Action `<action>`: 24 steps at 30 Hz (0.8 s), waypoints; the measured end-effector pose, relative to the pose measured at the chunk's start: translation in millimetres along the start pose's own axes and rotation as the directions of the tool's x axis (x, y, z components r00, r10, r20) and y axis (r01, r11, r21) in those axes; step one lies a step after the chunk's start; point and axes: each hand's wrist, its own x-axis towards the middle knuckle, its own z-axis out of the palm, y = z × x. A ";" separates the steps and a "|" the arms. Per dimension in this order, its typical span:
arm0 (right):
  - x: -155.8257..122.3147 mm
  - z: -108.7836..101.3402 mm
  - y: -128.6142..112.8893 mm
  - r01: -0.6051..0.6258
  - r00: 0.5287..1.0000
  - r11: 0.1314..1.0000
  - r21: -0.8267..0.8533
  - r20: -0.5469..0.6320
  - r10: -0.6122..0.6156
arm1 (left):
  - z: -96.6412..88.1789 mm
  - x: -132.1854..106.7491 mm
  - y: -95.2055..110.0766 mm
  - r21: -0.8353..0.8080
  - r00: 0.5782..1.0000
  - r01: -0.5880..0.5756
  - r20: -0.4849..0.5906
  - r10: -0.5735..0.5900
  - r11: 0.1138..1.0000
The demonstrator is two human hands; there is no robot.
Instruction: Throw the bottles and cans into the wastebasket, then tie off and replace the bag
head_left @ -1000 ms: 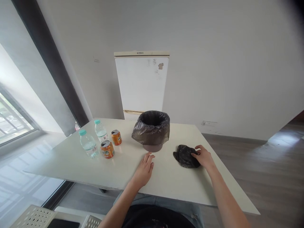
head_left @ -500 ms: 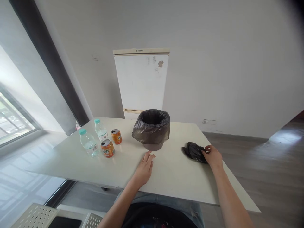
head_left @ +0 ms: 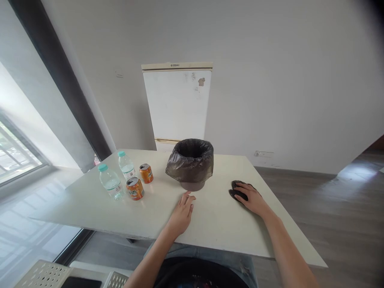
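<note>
My left hand [head_left: 181, 216] rests on the white table, fingers spread, its fingertips just in front of a small bin [head_left: 192, 186] lined with a dark plastic bag [head_left: 189, 169]. The bag folds down over the rim, and the bin's inside is dark. Over to the right, my right hand [head_left: 251, 199] lies across a crumpled black plastic bag [head_left: 235, 195], thumb and fingers apart. It covers most of that bag. Left of the bin stand two orange drink cans [head_left: 135, 189] and two clear bottles [head_left: 111, 185] with teal caps.
A white fridge [head_left: 178, 104] stands behind the table [head_left: 210, 228] against a grey wall. At the lower left is a perforated beige plastic piece [head_left: 45, 274] beside a dark flat object [head_left: 81, 282]. A wall socket [head_left: 264, 154] sits low at the right.
My right hand has moved left from the right edge of the crumpled black bag and now lies over the top of it. My left hand stays where it was.
</note>
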 end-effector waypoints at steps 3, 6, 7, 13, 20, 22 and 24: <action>-1.2 -0.4 2.7 -0.009 1.000 1.000 -0.014 0.005 0.009 | -0.2 -0.1 0.0 0.000 1.000 0.000 0.002 0.000 1.000; -2.0 -6.2 -2.7 0.022 0.995 1.000 -0.015 -0.093 -0.023 | -0.3 0.0 -0.7 0.007 1.000 0.002 0.002 -0.002 1.000; -1.9 -8.5 -7.7 0.038 0.990 0.999 -0.014 -0.136 -0.039 | -0.4 0.1 -0.7 0.010 1.000 0.002 0.006 -0.002 1.000; 0.0 -3.3 -65.3 0.222 0.975 0.973 0.058 -0.030 -0.221 | -2.0 1.8 2.2 0.051 0.998 -0.010 0.069 0.007 0.999; 5.1 45.6 -145.1 0.508 0.843 0.861 -0.006 0.212 -0.495 | -2.4 2.1 5.0 0.094 0.997 -0.039 0.069 0.032 0.995; 10.9 57.0 -163.6 0.511 0.838 0.859 -0.017 0.231 -0.494 | -2.5 2.7 5.6 0.104 0.998 -0.044 0.057 0.038 0.994; 17.9 66.5 -180.8 0.493 0.845 0.869 -0.027 0.254 -0.471 | -2.5 3.3 5.1 0.113 0.999 -0.032 0.025 0.030 0.993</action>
